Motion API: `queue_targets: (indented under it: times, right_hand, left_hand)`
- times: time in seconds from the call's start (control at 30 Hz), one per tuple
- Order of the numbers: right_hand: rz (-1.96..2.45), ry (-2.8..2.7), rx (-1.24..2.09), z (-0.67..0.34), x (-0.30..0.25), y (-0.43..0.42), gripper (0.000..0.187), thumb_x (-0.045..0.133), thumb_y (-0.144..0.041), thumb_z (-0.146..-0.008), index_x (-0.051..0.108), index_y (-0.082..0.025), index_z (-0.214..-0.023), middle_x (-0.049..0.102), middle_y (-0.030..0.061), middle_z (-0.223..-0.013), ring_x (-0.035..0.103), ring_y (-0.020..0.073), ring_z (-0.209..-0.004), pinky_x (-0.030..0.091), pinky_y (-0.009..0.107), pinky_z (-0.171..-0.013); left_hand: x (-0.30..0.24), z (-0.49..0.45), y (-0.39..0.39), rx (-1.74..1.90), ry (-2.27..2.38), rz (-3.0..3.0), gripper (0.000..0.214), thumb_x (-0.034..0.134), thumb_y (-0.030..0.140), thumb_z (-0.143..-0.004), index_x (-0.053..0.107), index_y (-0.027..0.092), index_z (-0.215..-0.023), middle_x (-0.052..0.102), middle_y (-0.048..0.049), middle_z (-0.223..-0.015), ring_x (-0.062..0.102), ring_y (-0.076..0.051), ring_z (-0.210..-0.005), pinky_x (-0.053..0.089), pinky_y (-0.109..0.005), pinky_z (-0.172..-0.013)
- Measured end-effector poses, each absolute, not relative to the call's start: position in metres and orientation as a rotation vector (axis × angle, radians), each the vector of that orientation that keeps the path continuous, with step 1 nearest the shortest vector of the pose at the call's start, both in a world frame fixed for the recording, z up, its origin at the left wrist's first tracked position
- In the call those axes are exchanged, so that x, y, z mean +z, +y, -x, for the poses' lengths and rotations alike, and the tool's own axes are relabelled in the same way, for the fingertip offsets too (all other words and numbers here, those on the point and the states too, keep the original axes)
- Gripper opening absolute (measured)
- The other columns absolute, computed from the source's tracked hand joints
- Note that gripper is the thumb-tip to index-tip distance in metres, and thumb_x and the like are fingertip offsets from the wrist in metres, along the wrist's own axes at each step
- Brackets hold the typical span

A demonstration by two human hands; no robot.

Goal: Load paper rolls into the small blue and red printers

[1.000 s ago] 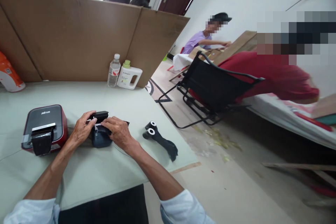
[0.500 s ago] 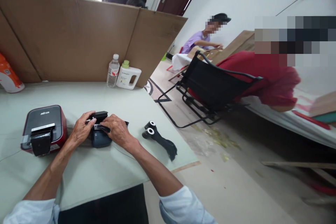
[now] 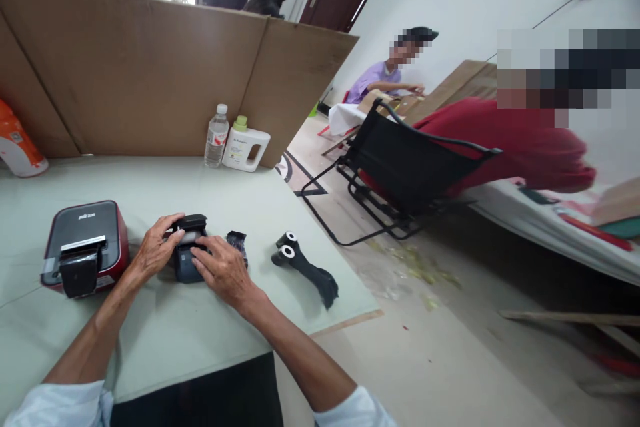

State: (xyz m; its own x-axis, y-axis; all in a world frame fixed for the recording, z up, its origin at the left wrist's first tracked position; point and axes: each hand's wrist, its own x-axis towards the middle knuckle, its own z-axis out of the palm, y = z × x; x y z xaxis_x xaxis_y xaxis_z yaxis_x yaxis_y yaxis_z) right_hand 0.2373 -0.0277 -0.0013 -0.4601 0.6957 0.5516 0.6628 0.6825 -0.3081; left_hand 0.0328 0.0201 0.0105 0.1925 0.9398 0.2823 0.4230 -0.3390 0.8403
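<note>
A small dark printer (image 3: 189, 267) stands on the table with its black lid (image 3: 193, 221) raised. A white roll (image 3: 189, 236) shows inside the printer. My left hand (image 3: 156, 248) grips the left side by the lid, its thumb close to the roll. Over the right side lies my right hand (image 3: 223, 270), its fingers stretched and apart, touching the printer near the roll. To the right of the printer is a crumpled dark strip (image 3: 237, 243), partly behind my right hand. Further right lie black rolls with white cores (image 3: 287, 251) and a loose black tail.
A larger red and black printer (image 3: 85, 247) stands to the left. Cardboard (image 3: 150, 73) walls the table's back, with a water bottle (image 3: 217, 137) and white jug (image 3: 246, 147) before it. Two people sit at the right, one in a black folding chair (image 3: 400, 167).
My right hand has let go of a dark piece at the printer's opening and spread its fingers. The white roll now shows more clearly. My left hand has barely moved.
</note>
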Motion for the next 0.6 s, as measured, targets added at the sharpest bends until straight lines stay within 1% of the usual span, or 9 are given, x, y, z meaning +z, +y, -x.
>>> queue_targets:
  times: [0.1, 0.2, 0.27, 0.4, 0.47, 0.6]
  right_hand:
    - [1.044, -2.198, 0.015, -0.234, -0.012, -0.037, 0.024, 0.055, -0.019, -0.101, 0.073, -0.022, -0.116, 0.071, 0.0133, -0.120, 0.067, 0.0271, -0.110, 0.057, 0.042, -0.093]
    - [1.016, -2.146, 0.003, -0.232, -0.018, -0.040, 0.024, 0.054, -0.018, -0.101, 0.073, -0.021, -0.115, 0.072, 0.0129, -0.120, 0.067, 0.0273, -0.114, 0.058, 0.041, -0.096]
    - [1.047, -2.076, 0.034, -0.232, -0.017, -0.038, 0.024, 0.056, -0.020, -0.101, 0.072, -0.021, -0.119, 0.071, 0.0133, -0.123, 0.066, 0.0278, -0.115, 0.057, 0.043, -0.098]
    - [1.236, -1.923, 0.176, -0.233, -0.011, -0.029, 0.036, 0.065, -0.028, -0.096, 0.066, -0.020, -0.131, 0.067, 0.0160, -0.128, 0.062, 0.0320, -0.118, 0.054, 0.051, -0.102]
    - [1.290, -1.912, 0.287, -0.233, -0.008, -0.023, 0.039, 0.067, -0.030, -0.094, 0.065, -0.019, -0.131, 0.066, 0.0160, -0.128, 0.061, 0.0318, -0.119, 0.053, 0.050, -0.103]
    - [1.297, -1.940, 0.440, -0.231, -0.005, -0.012, 0.036, 0.067, -0.030, -0.094, 0.065, -0.019, -0.128, 0.065, 0.0143, -0.126, 0.060, 0.0297, -0.119, 0.052, 0.047, -0.103]
  left_hand:
    - [0.012, -0.030, 0.018, 1.061, 1.226, -1.900, 0.043, 0.058, 0.038, -0.091, 0.068, 0.023, -0.129, 0.067, -0.0103, -0.133, 0.061, -0.026, -0.127, 0.047, -0.044, -0.113]
    - [0.013, -0.028, 0.017, 1.042, 1.192, -1.919, 0.042, 0.058, 0.037, -0.090, 0.070, 0.021, -0.127, 0.067, -0.0116, -0.133, 0.061, -0.027, -0.128, 0.048, -0.044, -0.112]
    - [0.013, -0.027, 0.017, 1.048, 1.197, -1.917, 0.042, 0.057, 0.038, -0.090, 0.070, 0.021, -0.127, 0.067, -0.0118, -0.132, 0.061, -0.027, -0.128, 0.048, -0.044, -0.113]
    - [0.013, -0.029, 0.019, 1.053, 1.253, -1.899, 0.044, 0.056, 0.041, -0.092, 0.068, 0.021, -0.129, 0.068, -0.0113, -0.133, 0.062, -0.027, -0.127, 0.046, -0.046, -0.113]
    - [0.012, -0.031, 0.020, 1.063, 1.288, -1.884, 0.046, 0.055, 0.043, -0.093, 0.068, 0.020, -0.131, 0.068, -0.0118, -0.134, 0.062, -0.027, -0.127, 0.047, -0.045, -0.113]
    - [0.008, -0.032, 0.023, 1.090, 1.323, -1.850, 0.047, 0.055, 0.045, -0.093, 0.068, 0.020, -0.131, 0.069, -0.0112, -0.135, 0.063, -0.027, -0.127, 0.047, -0.043, -0.112]
